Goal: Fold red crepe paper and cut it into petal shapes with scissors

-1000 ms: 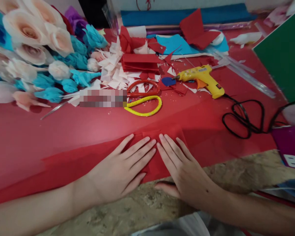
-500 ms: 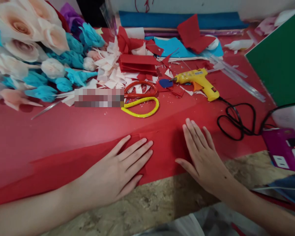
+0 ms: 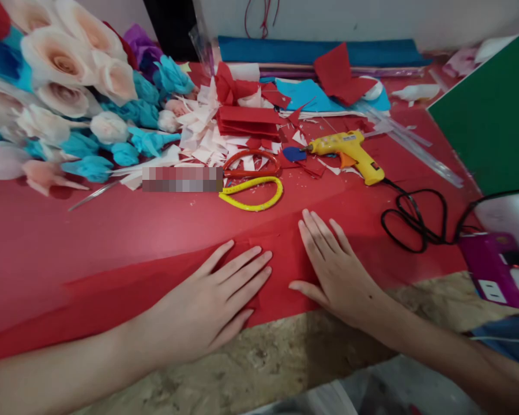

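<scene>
My left hand (image 3: 207,302) lies flat, fingers stretched out, pressing on a folded piece of red paper (image 3: 281,271) near the table's front edge. My right hand (image 3: 335,271) also lies flat with fingers extended on the same red paper, a little to the right of the left hand and apart from it. Neither hand holds anything. Beyond the hands lie scissors with a red and a yellow handle loop (image 3: 251,184) and a yellow glue gun (image 3: 350,153) with a black cord (image 3: 415,222).
Paper flowers in cream and turquoise (image 3: 69,109) fill the left back. Red, white and blue paper scraps (image 3: 246,115) pile at the middle back. A green board (image 3: 497,115) stands at right, a purple box (image 3: 493,271) below it. Bare chipboard (image 3: 259,369) shows in front.
My right hand slid right away from the left hand across the red paper, then came a little back to the left. The left hand stayed flat in place.
</scene>
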`<state>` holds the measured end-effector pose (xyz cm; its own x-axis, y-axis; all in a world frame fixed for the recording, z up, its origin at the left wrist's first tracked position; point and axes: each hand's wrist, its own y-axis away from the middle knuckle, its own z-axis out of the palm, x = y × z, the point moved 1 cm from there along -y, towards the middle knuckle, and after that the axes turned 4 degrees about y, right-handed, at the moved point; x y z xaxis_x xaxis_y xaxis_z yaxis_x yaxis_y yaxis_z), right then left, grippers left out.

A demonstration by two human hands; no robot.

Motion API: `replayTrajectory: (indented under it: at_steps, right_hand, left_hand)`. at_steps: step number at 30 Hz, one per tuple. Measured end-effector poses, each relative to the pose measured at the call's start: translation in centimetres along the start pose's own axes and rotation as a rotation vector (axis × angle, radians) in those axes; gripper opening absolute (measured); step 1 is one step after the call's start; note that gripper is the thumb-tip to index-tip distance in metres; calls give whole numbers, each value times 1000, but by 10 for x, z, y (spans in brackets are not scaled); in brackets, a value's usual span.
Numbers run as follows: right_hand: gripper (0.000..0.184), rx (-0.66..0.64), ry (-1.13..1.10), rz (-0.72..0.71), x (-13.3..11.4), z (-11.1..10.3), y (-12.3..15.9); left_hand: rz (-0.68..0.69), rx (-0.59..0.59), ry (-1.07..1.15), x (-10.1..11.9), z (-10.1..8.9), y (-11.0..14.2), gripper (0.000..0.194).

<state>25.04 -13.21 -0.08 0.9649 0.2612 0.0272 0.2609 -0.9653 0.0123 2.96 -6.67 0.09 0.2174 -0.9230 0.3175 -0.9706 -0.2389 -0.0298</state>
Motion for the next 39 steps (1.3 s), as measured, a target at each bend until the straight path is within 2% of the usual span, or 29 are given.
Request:
replayTrajectory:
  at_steps: [3,6,9,11,15,19,22,25,27,30,32,36,39]
  right_hand:
    - [85,-43,-78,-3,1,0,1]
    - [66,-1,-300,36,9,-8,7]
    - [45,167,-482,282,20,-18,15]
    - [36,174,-601,422,25,-24,18]
    - [33,-129,-950,579,29,-35,17]
    - [36,-373,-1222,626,29,-45,15]
    - [35,-505,-1284,664,31,-44,13]
    - [36,-581,-1225,646,32,-39,8]
    - [36,-549,-1098,565,30,-37,3]
    - [32,-341,-912,436,27,-35,-3]
    - [28,-224,-864,405,24,-34,-5]
    - [28,-143,-845,365,22,-32,-7]
    - [30,-90,-827,313,25,-40,-14]
  left_hand:
    - [7,17,-19,0,-2,-1,48]
    - [26,10,-48,0,-4,-2,47]
    - [48,8,-64,-1,-5,-2,46]
    - [43,19,-57,-1,-4,-1,46]
    - [28,23,-22,-1,-3,-1,46]
    - [21,8,-26,-1,-3,0,46]
    - [21,-7,-32,-2,-3,1,47]
    - [19,-18,-29,-2,-2,1,47]
    - [15,-14,-27,-2,-2,1,47]
    - [18,-10,-15,-1,-3,1,46]
    - [16,-11,-2,0,-6,1,46]
    - [-26,20,36,1,-18,0,49]
    - [-133,41,113,-7,-31,-1,50]
